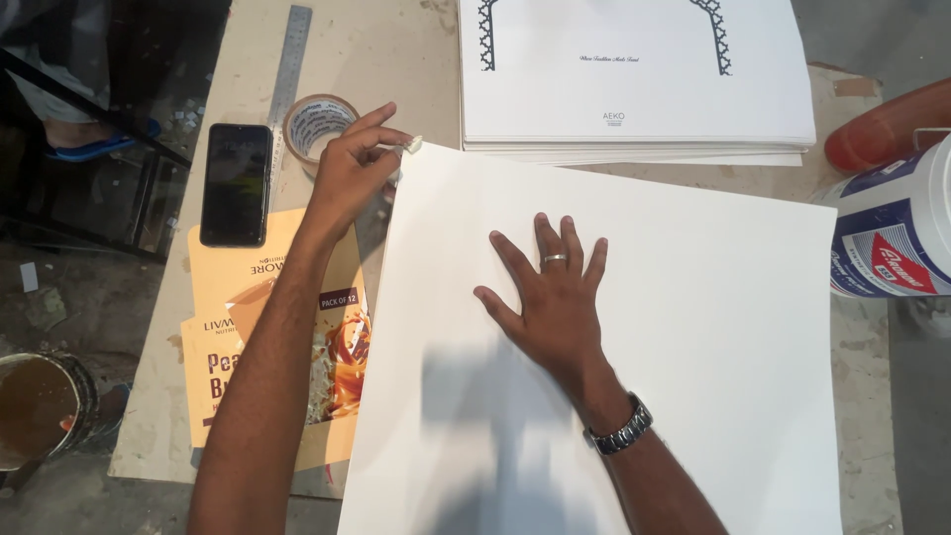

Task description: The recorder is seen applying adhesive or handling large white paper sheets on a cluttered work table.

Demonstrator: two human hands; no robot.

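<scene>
A large white sheet (693, 327) lies across the wooden work board. My right hand (550, 292) rests flat on it with fingers spread, a ring on one finger and a metal watch on the wrist. My left hand (355, 170) is at the sheet's upper left corner and pinches a small white scrap (411, 146) between thumb and fingers. A roll of tape (315, 124) lies just behind that hand.
A stack of white printed sheets (634, 99) sits at the back. A black phone (236, 183) and a steel ruler (289, 69) lie at the left. An orange flattened carton (223, 327) is under my left arm. A white tub (897, 233) stands right; a tin (40, 406) stands lower left.
</scene>
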